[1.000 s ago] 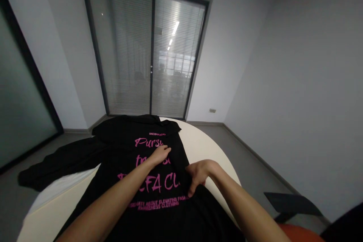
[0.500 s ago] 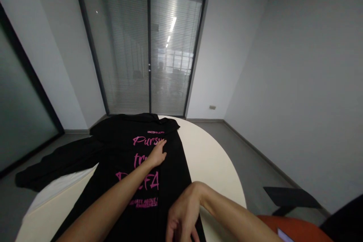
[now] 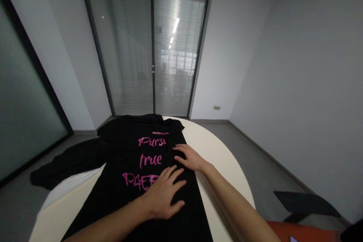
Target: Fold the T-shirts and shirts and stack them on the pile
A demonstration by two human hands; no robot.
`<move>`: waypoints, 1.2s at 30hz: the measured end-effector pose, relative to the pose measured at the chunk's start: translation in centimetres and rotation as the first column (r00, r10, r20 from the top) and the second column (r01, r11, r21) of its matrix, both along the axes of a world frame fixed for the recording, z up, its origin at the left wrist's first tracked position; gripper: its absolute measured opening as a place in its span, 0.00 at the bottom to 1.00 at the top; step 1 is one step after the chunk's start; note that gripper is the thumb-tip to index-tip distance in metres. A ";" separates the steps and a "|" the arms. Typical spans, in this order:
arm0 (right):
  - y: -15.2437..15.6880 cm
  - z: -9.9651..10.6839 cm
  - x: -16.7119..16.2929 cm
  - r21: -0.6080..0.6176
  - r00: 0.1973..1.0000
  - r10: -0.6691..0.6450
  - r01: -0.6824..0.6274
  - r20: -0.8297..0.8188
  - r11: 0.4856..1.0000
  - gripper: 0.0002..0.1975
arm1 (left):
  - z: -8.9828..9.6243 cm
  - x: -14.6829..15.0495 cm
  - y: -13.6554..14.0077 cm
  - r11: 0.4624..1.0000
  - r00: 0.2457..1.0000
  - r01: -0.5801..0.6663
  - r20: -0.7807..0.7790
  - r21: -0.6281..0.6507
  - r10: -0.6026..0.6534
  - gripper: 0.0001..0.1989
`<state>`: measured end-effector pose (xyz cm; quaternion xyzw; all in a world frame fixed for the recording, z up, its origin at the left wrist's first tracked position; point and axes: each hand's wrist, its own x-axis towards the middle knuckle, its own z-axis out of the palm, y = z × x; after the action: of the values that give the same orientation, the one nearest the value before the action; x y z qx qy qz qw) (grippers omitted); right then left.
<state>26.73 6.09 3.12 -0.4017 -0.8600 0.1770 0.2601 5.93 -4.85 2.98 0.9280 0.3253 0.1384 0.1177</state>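
A black long-sleeved garment with pink lettering lies spread on a round cream table. Its right side is folded inward, cutting off the ends of the printed words, while one sleeve stretches out to the left. My left hand rests with spread fingers on the folded part, over the lower lettering. Farther up, my right hand touches the garment's right edge, palm down with fingers stretched out. Neither hand grips anything.
A chair with an orange seat and a black armrest stands at the lower right. Something white lies at the table's left edge under the sleeve. Glass panels with blinds rise behind the table.
My right hand has moved from the near edge up to the garment's right side and opened out. My left hand has drawn back toward me, its fingers now spread.
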 end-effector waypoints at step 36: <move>10.5 0.0 1.9 -0.049 0.654 -0.677 0.730 0.338 0.681 0.23 | 0.7 1.0 3.1 0.991 0.996 -0.086 -0.004 -0.099 0.086 0.33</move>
<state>28.60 16.57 3.13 -0.7476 -0.6444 0.0777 0.1406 6.90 -1.79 3.70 0.9061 0.3716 0.1270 0.1574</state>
